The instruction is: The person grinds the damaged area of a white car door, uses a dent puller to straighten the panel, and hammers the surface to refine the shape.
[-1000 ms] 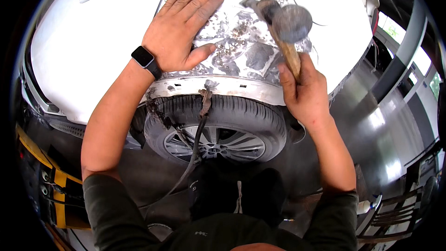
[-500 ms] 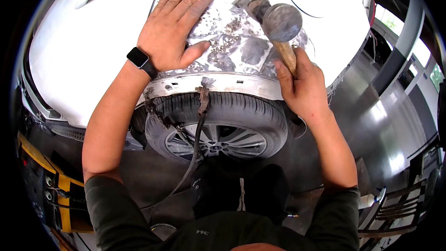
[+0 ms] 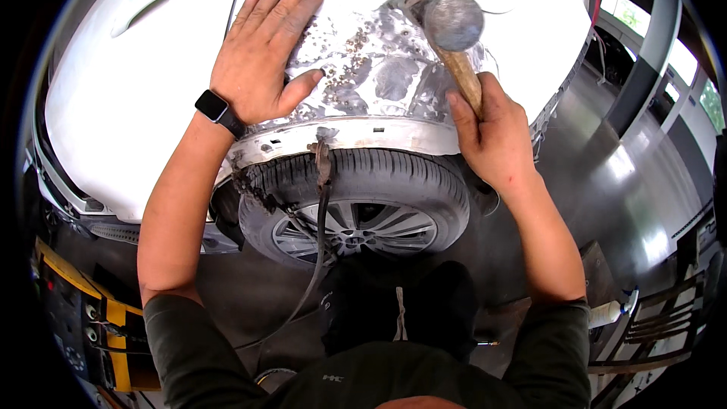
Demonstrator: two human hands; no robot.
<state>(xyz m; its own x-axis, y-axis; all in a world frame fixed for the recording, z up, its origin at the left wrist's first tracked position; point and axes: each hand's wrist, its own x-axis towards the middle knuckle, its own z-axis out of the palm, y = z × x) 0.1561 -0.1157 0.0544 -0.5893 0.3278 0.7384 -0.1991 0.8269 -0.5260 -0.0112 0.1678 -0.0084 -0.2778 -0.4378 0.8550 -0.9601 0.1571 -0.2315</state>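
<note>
My left hand [image 3: 263, 57] lies flat on the white car body panel [image 3: 151, 83], fingers outstretched and slightly apart, a dark watch [image 3: 212, 105] on its wrist. Beneath and beside it, the ground-down patch [image 3: 394, 79] shows bare grey metal with many small brown spots. Over the right part of this patch, my right hand [image 3: 496, 136] grips the wooden handle of a hammer [image 3: 460, 76]. Its round metal face points up toward me; whether the far end touches the panel I cannot tell. A clamp [image 3: 323, 163] with a black cable hangs from the wheel arch lip.
Below the arch sits the tyre [image 3: 363, 170] with its spoked wheel, close to my knees. A yellow and black machine [image 3: 98, 318] stands at lower left. To the lower right are a spray bottle [image 3: 606, 313] and a dark slatted rack [image 3: 655, 326].
The view has shifted a little, moving the panel leftward in it. The hammer head has moved slightly up across the patch. My left hand stays flat on about the same spot.
</note>
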